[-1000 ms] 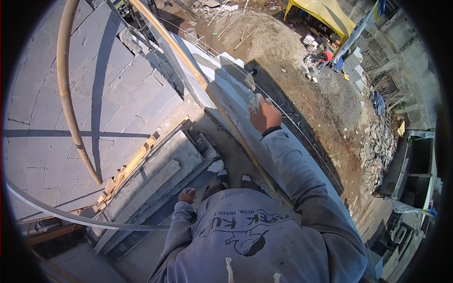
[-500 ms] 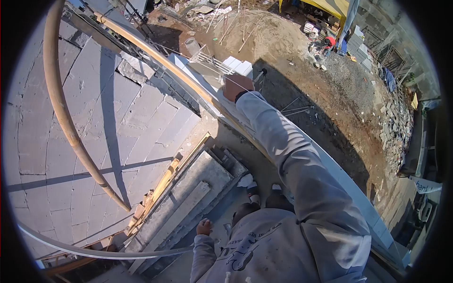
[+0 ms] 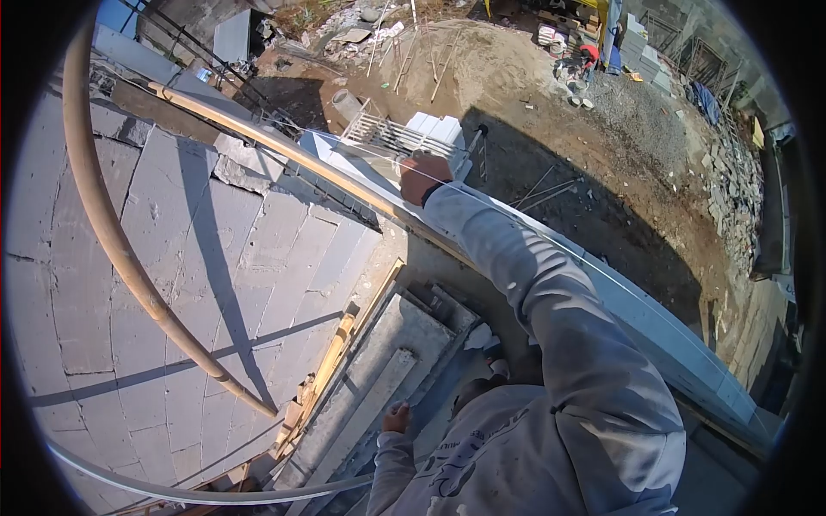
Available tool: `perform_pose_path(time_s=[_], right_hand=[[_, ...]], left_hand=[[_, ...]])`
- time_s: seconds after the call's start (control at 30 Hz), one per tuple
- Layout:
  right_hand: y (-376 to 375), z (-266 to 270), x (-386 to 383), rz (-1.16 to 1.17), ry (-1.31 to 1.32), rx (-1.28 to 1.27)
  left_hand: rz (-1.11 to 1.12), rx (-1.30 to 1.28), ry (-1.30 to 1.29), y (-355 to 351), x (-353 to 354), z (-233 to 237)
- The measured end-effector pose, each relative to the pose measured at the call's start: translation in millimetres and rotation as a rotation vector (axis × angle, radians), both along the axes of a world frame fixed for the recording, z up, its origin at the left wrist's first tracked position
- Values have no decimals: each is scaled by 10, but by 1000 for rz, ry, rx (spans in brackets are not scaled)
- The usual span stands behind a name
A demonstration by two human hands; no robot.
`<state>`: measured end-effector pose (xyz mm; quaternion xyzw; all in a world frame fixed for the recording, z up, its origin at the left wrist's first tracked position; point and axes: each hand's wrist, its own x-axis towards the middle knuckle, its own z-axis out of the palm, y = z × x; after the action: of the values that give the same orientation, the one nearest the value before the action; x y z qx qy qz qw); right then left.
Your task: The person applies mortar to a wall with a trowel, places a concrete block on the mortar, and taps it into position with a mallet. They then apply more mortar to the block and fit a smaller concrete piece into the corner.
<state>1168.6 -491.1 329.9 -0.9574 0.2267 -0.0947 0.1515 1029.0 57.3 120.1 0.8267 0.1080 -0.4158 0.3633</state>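
My right hand [image 3: 423, 175] reaches out over the top of the pale block wall [image 3: 602, 288], its fingers bent down and closed. What it grips, if anything, is hidden beneath it. A thin white string [image 3: 594, 258] runs along the wall and passes by this hand. Beside the wall lies a long wooden pole [image 3: 284, 148]. My left hand [image 3: 397, 418] hangs low near my body, fingers curled, above the grey concrete slabs [image 3: 366, 370]; nothing shows in it.
A curved wooden pole [image 3: 129, 258] crosses the block wall [image 3: 189, 232] at left. Below the wall are a metal rack [image 3: 387, 133] with white blocks [image 3: 436, 129], dirt ground, and a person in red [image 3: 589, 54]. A curved metal tube [image 3: 215, 497] spans bottom left.
The view has shifted, so the slabs and the lower body sit further right. My right hand remains over the wall top, and my left hand remains low with curled fingers.
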Motion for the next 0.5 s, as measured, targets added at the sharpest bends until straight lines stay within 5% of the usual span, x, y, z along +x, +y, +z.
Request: perform_pose_path(time_s=[0.27, 0.4, 0.47, 0.5], right_hand=[[5, -5, -82, -85, -73, 85], [-95, 195, -394, -213, 7, 344], [-339, -2, -322, 51, 127, 458], [-380, -55, -361, -32, 95, 678]], left_hand=[[-71, 29, -89, -311, 177, 190], [-129, -2, -108, 84, 110, -205], [-107, 31, -14, 150, -23, -156], [-85, 64, 71, 149, -61, -150]])
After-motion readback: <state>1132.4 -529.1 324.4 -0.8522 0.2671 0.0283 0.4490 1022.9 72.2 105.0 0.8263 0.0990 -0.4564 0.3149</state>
